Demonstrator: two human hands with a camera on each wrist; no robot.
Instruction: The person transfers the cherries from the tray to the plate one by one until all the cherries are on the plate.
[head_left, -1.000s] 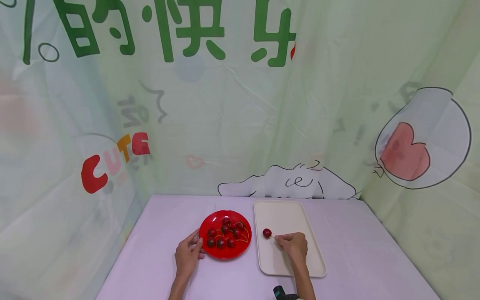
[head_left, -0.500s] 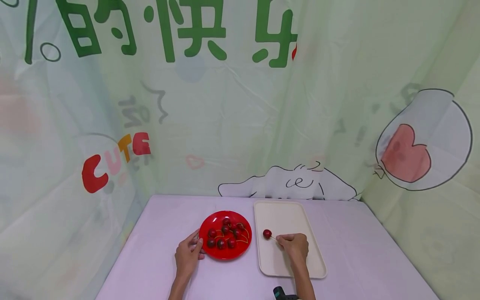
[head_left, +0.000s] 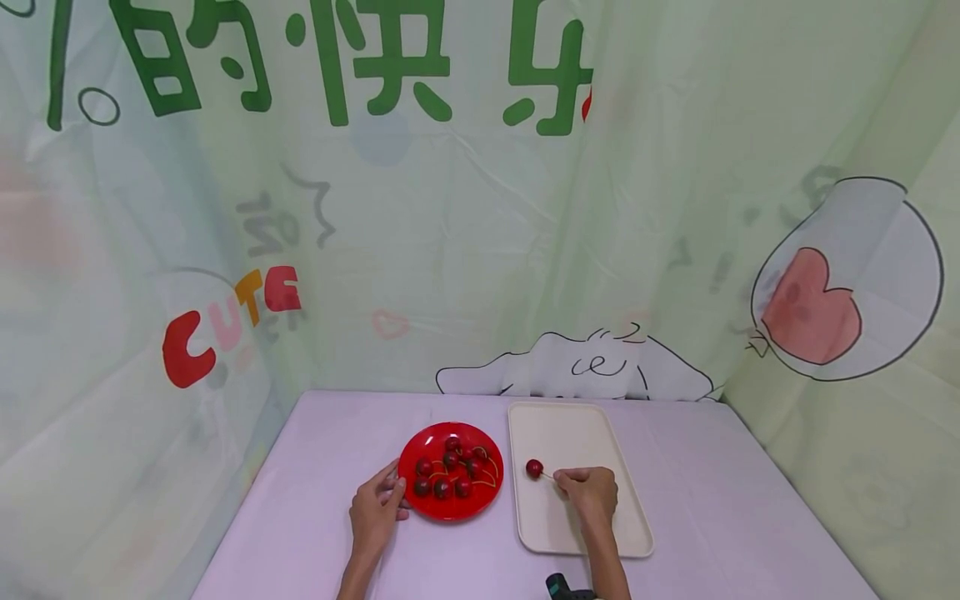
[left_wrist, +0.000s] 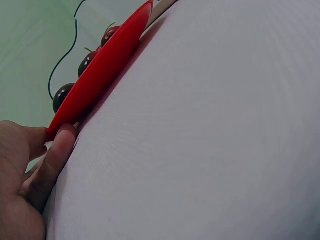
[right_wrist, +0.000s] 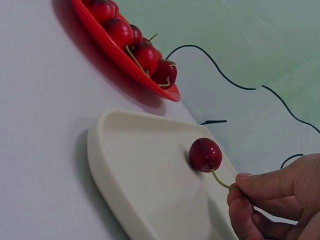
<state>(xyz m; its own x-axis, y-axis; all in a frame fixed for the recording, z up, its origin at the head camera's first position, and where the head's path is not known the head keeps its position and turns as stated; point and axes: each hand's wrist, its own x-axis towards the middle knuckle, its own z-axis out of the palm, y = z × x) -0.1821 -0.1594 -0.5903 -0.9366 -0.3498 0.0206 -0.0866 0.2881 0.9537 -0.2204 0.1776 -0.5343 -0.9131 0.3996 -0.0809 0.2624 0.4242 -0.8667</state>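
Observation:
My left hand grips the near-left rim of a round red plate. In the left wrist view its thumb is at the plate's edge and a finger lies under it. Several dark red cherries with stems lie on the plate. My right hand is over the cream rectangular tray, pinching a single cherry by its green stem between thumb and fingertips. That cherry sits at the tray's surface, toward its left side.
A pale lilac cloth covers the table. The plate stands left of the tray, with a narrow gap between them. Printed curtains hang behind and at both sides. A dark device shows by the right wrist.

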